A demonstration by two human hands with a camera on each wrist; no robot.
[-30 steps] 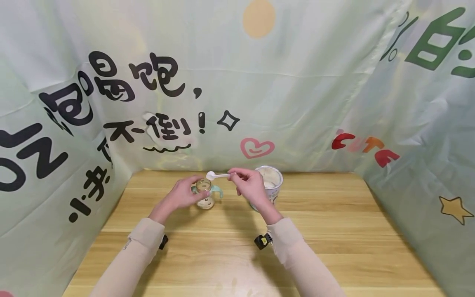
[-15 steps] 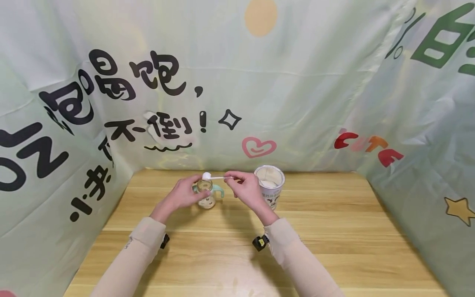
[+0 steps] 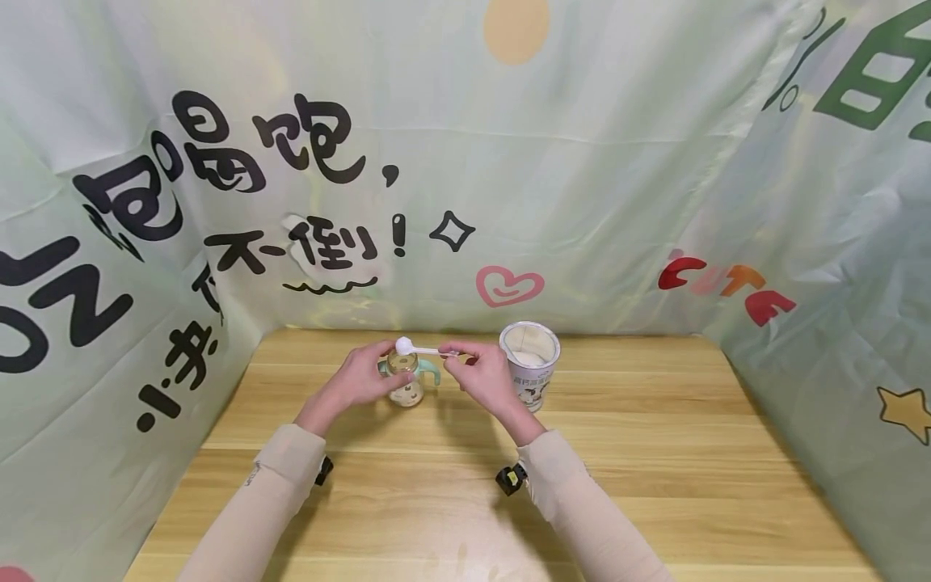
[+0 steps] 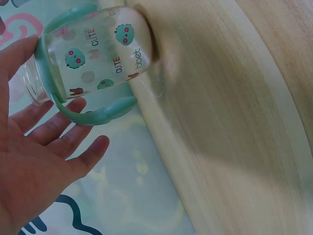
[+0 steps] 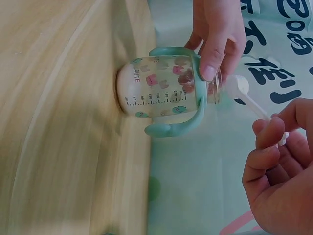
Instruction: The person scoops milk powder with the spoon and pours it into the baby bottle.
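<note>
A clear baby bottle [image 3: 406,394] with a green two-handled collar stands upright on the table. Pale powder lies in its bottom, and green and pink prints cover its wall, seen close in the left wrist view. My left hand [image 3: 361,377] grips it round the neck, thumb on the near side and fingers behind. Between thumb and fingers, my right hand [image 3: 482,373] pinches the handle of a white measuring scoop [image 5: 253,104]. The scoop's bowl is close over the bottle's open mouth in the head view. White powder shows in that bowl.
Just right of my right hand stands an uncovered milk powder can [image 3: 531,378] with pale powder inside. The wooden table [image 3: 655,453] ends at a printed cloth backdrop [image 3: 582,202] behind, with cloth on both sides too.
The scoop has moved left, from beside the bottle to over its mouth, with my right hand carrying it. My left hand keeps its hold on the bottle.
</note>
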